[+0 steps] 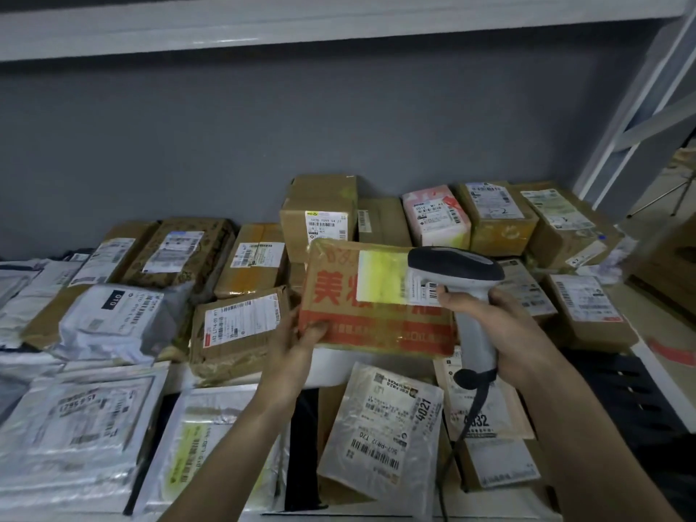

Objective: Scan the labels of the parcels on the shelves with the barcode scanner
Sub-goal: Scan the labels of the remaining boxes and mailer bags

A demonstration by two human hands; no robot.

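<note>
- The left hand pinches the near-left corner of a brown cardboard parcel with red printed characters and red tape bands, thumb on its face and fingers behind. It appears to tilt the face up towards the person, probably so the label can be read squarely.
- The parcel's white label with a yellow-stained patch sits on the upper right of that face. Part of its barcode shows just beside the scanner head.
- The right hand is wrapped round the handle of a grey-and-white pistol-grip barcode scanner with a dark head, forefinger towards the trigger. The head is very close to the label, seemingly for a clean read. Its dark cable trails down to the near edge.
- The white shelf carries the remaining parcels in a crowded layer. Brown cartons stand at the far side against the grey wall, and a pink-and-white wrapped parcel is among them on the right.
- On the near left lie white and silver plastic mailer bags. A padded envelope marked 4021 lies near centre, below the held parcel.
- Most labels face upwards. What the parcels contain cannot be seen, as all are sealed.
</note>
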